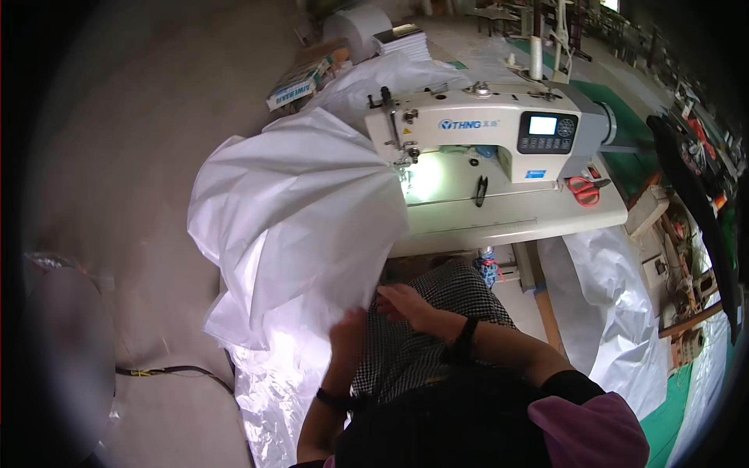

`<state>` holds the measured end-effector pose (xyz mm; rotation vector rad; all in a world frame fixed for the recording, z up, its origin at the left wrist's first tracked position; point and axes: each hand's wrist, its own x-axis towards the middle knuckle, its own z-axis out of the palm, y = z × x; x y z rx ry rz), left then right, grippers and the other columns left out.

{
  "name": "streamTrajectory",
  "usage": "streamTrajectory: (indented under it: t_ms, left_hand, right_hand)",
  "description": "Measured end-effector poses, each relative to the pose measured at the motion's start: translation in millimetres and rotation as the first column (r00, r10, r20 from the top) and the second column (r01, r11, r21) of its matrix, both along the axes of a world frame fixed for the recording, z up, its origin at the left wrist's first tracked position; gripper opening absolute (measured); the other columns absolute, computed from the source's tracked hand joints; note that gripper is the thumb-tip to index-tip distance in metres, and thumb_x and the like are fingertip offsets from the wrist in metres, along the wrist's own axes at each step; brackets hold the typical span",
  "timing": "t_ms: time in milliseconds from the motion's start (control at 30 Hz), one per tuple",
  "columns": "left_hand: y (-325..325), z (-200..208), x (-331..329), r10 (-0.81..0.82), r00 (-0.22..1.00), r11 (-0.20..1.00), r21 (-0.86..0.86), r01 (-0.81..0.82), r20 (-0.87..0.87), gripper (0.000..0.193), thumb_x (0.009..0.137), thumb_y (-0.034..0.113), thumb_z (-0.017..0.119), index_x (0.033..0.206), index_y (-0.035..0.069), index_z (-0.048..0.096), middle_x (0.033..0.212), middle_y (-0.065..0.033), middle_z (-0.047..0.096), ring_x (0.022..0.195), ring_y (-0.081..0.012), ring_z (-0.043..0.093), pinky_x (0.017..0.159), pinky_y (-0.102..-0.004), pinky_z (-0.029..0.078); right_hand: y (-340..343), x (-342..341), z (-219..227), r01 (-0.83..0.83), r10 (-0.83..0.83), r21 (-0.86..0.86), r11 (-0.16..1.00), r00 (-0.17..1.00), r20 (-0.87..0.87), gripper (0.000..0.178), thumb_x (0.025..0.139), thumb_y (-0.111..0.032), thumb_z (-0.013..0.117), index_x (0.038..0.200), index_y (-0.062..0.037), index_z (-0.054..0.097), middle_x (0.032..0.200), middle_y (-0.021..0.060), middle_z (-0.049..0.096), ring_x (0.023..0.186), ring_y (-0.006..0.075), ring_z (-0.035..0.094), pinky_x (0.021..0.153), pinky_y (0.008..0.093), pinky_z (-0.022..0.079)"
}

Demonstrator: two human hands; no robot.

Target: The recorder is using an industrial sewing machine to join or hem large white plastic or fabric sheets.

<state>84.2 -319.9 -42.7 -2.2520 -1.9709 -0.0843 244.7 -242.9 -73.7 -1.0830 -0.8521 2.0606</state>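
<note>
A large white plastic-like sheet hangs in folds over the left end of the sewing machine table and reaches down toward my lap. At its lower right edge my right hand is closed, its curled fingertips pinching the sheet's edge as far as I can see. My left hand is raised just beside it, in front of the sheet; motion smears its fingers. Above and beyond both hands stands the white sewing machine, its lamp lighting the needle area. The sheet's far side lies next to the needle.
Black thread snips and red-handled scissors lie on the machine table. A white roll, stacked books and a box are at the back. A black cable crosses the floor at left. More white sheeting hangs at right.
</note>
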Motion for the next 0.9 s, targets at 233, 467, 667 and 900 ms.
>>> streamTrajectory:
  t_ms: [233, 467, 667, 900]
  left_hand:
    - [-6.4, 101.5, 61.1, -0.256, 0.955, 0.939, 0.273, 0.210, 0.148, 0.046, 0.079, 0.026, 0.069, 0.118, 0.006, 0.056, 0.109, -0.0148, 0.063, 0.096, -0.0330, 0.064, 0.080, -0.0475, 0.053]
    - [124.4, 76.3, -83.1, 0.234, 0.971, 0.968, 0.081, -0.237, 0.042, 0.087, 0.079, 0.049, 0.071, 0.151, 0.023, 0.030, 0.157, -0.0076, 0.027, 0.146, -0.0335, 0.021, 0.113, -0.0616, 0.016]
    - [188.6, 30.9, -158.5, 0.168, 0.980, 0.983, -0.094, -0.158, 0.111, 0.085, 0.078, 0.043, 0.072, 0.151, 0.027, 0.031, 0.160, -0.0022, 0.023, 0.148, -0.0282, 0.018, 0.116, -0.0574, 0.013]
    - [212.6, 16.7, -178.7, 0.038, 0.996, 0.996, 0.079, -0.045, 0.085, 0.080, 0.078, 0.035, 0.070, 0.149, 0.027, 0.035, 0.159, -0.0029, 0.026, 0.146, -0.0290, 0.021, 0.115, -0.0580, 0.014]
  right_hand:
    - [-2.2, 7.8, -2.5, -0.184, 0.192, 0.124, 0.975, 0.980, -0.056, 0.028, 0.088, -0.016, 0.065, 0.110, 0.0019, 0.064, 0.101, 0.0110, 0.066, 0.092, 0.0208, 0.065, 0.081, 0.0355, 0.053]
    - [-40.4, 67.2, -1.9, -0.458, 0.464, 0.144, 0.877, 0.886, -0.005, 0.037, 0.091, -0.019, 0.062, 0.118, 0.0065, 0.060, 0.105, 0.0163, 0.067, 0.093, 0.0263, 0.067, 0.086, 0.0400, 0.054]
    - [-47.7, 113.9, 24.3, -0.580, 0.583, -0.061, 0.812, 0.804, 0.118, 0.047, 0.096, -0.028, 0.059, 0.128, 0.0056, 0.054, 0.110, 0.0149, 0.066, 0.095, 0.0234, 0.066, 0.084, 0.0360, 0.054]
    - [12.7, 42.0, 46.5, -0.076, -0.063, 0.350, 0.934, 0.928, 0.368, 0.040, 0.094, -0.027, 0.059, 0.117, 0.0050, 0.058, 0.103, 0.0148, 0.067, 0.089, 0.0195, 0.065, 0.077, 0.0335, 0.053]
